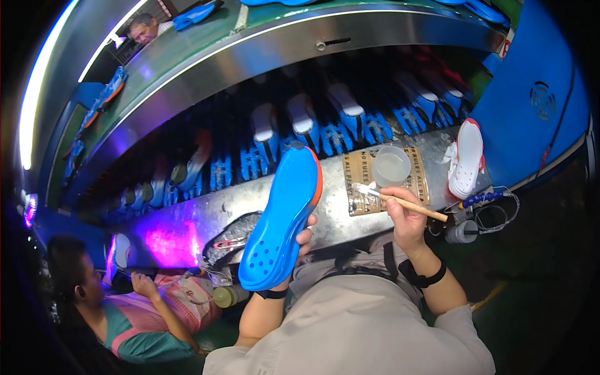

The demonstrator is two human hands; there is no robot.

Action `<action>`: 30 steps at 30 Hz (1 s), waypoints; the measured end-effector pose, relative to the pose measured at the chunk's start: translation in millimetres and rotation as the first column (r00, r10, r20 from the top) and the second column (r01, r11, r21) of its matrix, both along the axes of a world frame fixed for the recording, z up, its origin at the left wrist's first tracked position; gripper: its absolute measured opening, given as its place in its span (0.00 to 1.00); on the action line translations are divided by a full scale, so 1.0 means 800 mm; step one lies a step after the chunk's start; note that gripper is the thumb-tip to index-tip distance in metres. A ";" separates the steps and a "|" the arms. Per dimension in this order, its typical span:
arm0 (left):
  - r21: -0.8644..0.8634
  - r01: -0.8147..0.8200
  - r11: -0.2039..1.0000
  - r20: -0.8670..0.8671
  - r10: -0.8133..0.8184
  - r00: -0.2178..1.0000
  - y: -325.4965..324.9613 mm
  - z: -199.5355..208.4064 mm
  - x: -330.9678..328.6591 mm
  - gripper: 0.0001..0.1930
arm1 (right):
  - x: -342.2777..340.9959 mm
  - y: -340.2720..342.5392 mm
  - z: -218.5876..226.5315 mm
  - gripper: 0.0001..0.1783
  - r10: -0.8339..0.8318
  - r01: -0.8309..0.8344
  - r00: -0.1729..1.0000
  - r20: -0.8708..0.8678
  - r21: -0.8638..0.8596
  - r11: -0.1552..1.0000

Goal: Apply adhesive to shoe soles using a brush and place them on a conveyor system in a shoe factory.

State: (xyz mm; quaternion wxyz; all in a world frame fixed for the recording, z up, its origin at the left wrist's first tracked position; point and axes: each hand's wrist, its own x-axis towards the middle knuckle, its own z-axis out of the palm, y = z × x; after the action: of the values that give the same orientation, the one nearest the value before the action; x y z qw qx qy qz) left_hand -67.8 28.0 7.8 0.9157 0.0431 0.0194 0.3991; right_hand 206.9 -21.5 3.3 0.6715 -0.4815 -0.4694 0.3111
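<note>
My left hand (304,237) is wrapped around the edge of a blue shoe sole (281,203) with an orange-red rim. The sole is held up at a tilt, its hollow side with small heel holes facing me. Between the fingers of my right hand (405,219) is a brush (424,210) with a wooden handle. Its pale bristle end lies over a printed cardboard piece (359,203), close to a translucent cup (392,178). Some whitish liquid seems to be in the cup. At the bench's right end rests a white sole (467,159) with a red edge.
Behind the metal bench (337,226), several blue-and-white soles (302,119) stand in a rack under a metal-edged shelf (250,47). A co-worker (147,312) sits at the left; another person (144,30) is beyond the shelf. Hoses (497,197) and a jar (461,232) hang at the right.
</note>
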 end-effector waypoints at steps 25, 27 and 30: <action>0.340 0.324 0.883 -0.398 -0.177 0.900 0.035 0.135 -0.063 0.51 | -0.023 0.052 -0.120 0.12 -0.115 -0.014 0.796 0.594 0.208 0.978; 0.623 0.251 0.741 -0.500 0.131 0.856 0.068 0.216 -0.043 0.52 | -0.024 0.053 -0.119 0.12 -0.104 -0.021 0.787 0.609 0.194 0.981; 0.765 0.025 0.644 -0.321 0.346 0.882 0.131 0.288 -0.005 0.44 | -0.026 0.050 -0.110 0.12 -0.084 -0.021 0.801 0.593 0.168 0.986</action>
State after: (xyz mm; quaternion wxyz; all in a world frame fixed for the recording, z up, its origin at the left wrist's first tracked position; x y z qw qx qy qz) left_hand -72.2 132.9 238.1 0.7455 0.5031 0.0631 0.4325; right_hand 186.3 18.8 -84.7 0.5322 -0.5051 -0.6732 0.0921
